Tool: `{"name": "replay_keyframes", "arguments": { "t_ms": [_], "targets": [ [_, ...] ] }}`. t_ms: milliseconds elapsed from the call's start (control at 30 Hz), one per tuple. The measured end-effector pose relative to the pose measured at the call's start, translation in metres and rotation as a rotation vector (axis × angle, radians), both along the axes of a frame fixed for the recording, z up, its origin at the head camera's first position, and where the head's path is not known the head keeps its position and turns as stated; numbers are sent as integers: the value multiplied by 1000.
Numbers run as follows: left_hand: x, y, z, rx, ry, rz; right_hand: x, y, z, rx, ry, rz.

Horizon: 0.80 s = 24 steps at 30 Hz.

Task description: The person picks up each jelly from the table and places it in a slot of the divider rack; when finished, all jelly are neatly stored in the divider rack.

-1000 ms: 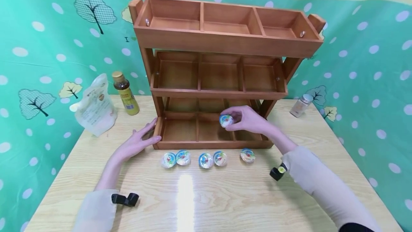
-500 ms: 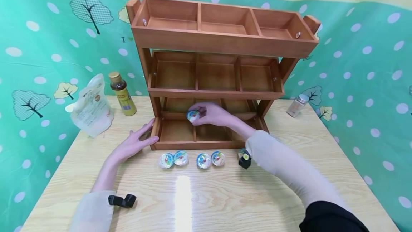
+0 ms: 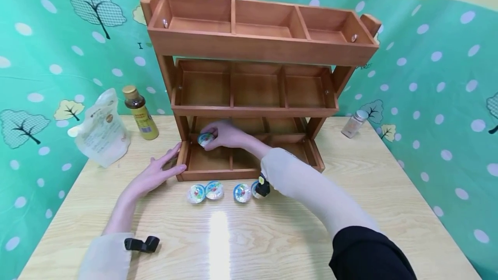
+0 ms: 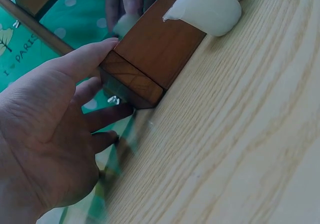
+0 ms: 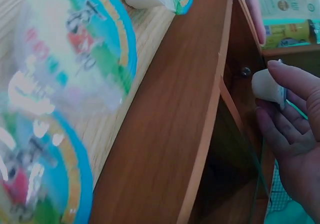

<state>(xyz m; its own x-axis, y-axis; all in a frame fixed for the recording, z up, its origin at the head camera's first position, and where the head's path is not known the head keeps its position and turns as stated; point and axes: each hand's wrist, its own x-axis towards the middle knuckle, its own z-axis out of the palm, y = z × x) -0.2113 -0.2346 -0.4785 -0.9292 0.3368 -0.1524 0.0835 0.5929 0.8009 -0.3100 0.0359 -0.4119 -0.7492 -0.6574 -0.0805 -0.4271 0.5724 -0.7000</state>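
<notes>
My right hand [image 3: 227, 135] pinches a small jelly cup [image 3: 205, 139] with a printed lid between thumb and fingers, above the left compartment of the bottom tray [image 3: 215, 176] of a brown wooden shelf rack. The right wrist view shows the held cup [image 5: 270, 86] tipped sideways, its white body facing the camera. At the tray's left end, my left hand [image 3: 151, 176] rests with spread fingers; in the left wrist view the thumb touches the wooden corner [image 4: 132, 76]. In front of the rack stand several more jelly cups [image 3: 214, 190], one partly hidden by the right wrist camera.
Above are a middle tray [image 3: 254, 112] and a top tray [image 3: 262, 46], each divided into three compartments. On the left stand a white pouch [image 3: 104, 131] and a brown-capped bottle [image 3: 141, 113]. A small clear jar [image 3: 354, 124] stands at the right.
My right hand has carried the jelly cup leftward, from the right part of the bottom tray to its left compartment. The left hand has stayed at the tray's end. The view has shifted slightly.
</notes>
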Motion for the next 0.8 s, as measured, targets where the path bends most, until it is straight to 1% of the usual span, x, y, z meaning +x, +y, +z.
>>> {"name": "replay_keyframes", "arguments": {
  "t_ms": [133, 267, 467, 633, 800],
  "targets": [
    [0, -2, 0, -14, 19, 1, -1, -13, -4, 65, 41, 23],
    [0, -2, 0, -19, 23, -4, -2, -22, -10, 111, 75, 39],
    [-1, -1, 1, -23, 17, -1, 2, -30, -18, 138, 97, 11],
    [-1, -1, 1, -21, 9, -2, 5, -32, -22, 164, 97, -1],
    [-1, -1, 0, -9, -5, 0, 5, -32, -25, 152, 68, 0]
  ]
}}
